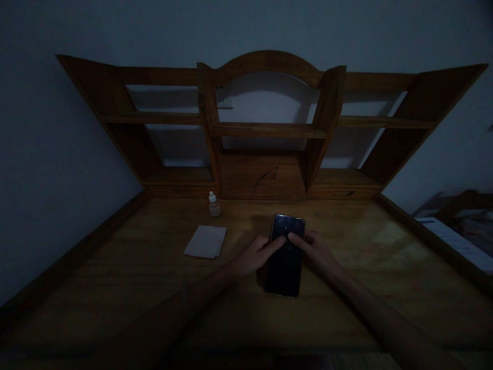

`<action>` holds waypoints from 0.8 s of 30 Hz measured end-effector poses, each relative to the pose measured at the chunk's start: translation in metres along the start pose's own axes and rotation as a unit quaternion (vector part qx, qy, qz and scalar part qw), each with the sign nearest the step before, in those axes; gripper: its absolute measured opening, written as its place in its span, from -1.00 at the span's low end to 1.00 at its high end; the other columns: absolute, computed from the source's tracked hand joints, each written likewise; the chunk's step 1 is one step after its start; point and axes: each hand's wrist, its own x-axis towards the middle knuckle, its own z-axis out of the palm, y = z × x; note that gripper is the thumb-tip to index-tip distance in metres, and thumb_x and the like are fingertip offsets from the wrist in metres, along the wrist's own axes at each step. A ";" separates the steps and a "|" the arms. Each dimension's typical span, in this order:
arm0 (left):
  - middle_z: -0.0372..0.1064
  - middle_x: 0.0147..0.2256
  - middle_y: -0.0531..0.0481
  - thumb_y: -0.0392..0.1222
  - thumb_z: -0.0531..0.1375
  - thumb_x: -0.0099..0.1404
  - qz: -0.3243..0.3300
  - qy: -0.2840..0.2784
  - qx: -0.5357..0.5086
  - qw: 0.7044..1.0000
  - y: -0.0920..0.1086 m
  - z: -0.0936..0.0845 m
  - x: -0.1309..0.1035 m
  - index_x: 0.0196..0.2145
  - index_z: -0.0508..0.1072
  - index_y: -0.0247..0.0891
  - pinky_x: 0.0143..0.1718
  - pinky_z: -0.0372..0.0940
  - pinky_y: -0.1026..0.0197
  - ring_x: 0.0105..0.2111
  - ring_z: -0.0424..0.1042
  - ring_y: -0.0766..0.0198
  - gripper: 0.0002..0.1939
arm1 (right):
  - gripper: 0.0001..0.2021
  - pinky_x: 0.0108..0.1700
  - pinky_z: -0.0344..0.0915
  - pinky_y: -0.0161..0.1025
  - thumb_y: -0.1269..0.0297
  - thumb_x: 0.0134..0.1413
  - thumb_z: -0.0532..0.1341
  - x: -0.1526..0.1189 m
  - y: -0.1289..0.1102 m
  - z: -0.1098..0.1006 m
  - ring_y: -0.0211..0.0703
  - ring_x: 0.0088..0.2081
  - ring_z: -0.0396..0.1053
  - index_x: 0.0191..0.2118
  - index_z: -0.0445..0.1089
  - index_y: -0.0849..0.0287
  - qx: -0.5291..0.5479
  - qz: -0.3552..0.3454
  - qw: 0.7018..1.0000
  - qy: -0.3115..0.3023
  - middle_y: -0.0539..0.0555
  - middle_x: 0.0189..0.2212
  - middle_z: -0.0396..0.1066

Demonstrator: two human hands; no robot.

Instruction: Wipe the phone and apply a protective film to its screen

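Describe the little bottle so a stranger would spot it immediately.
Find the wooden shelf unit at the back of the desk. Just in front of it, left of center, stands a small bottle. Its white, narrow-tipped cap sets it apart from the flat folded cloth or paper nearby.

In front of me, my left hand and right hand hold a phone between them, above the surface. Left of the phone lies a folded cloth, with a small bottle just behind it. A shelf unit spans the back, against the wall.
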 end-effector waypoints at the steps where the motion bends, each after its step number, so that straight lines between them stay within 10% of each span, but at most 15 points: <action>1: 0.14 -0.59 0.07 0.50 0.07 0.25 0.007 0.010 -0.004 1.000 0.000 0.000 0.001 -0.51 0.28 -0.29 -0.64 0.02 0.33 -0.62 0.16 0.43 -0.30 | -0.57 -0.22 0.41 -0.19 -0.11 0.00 0.42 -0.001 -0.003 0.001 -0.06 -0.28 0.50 -0.22 0.54 0.18 -0.023 -0.016 1.000 -0.007 0.10 -0.28 0.57; 14: 0.19 -0.59 0.04 0.52 0.05 0.23 -0.013 0.046 -0.023 0.999 0.000 -0.001 0.004 -0.51 0.31 -0.29 -0.62 0.03 0.30 -0.61 0.19 0.38 -0.28 | -0.49 0.11 0.40 -0.02 -0.03 0.01 0.44 -0.003 -0.004 0.007 0.06 0.04 0.48 0.04 0.44 0.06 -0.047 -0.048 0.997 -0.044 0.11 0.00 0.54; 24: 0.22 -0.56 0.03 0.50 0.04 0.26 -0.012 0.045 -0.029 0.998 0.001 0.001 0.003 -0.48 0.31 -0.30 -0.58 0.04 0.31 -0.58 0.20 0.38 -0.29 | -0.51 -0.22 0.37 -0.20 -0.22 0.21 0.22 -0.001 0.001 0.003 -0.08 -0.27 0.47 -0.24 0.53 0.18 -0.027 0.012 0.999 0.017 0.08 -0.31 0.54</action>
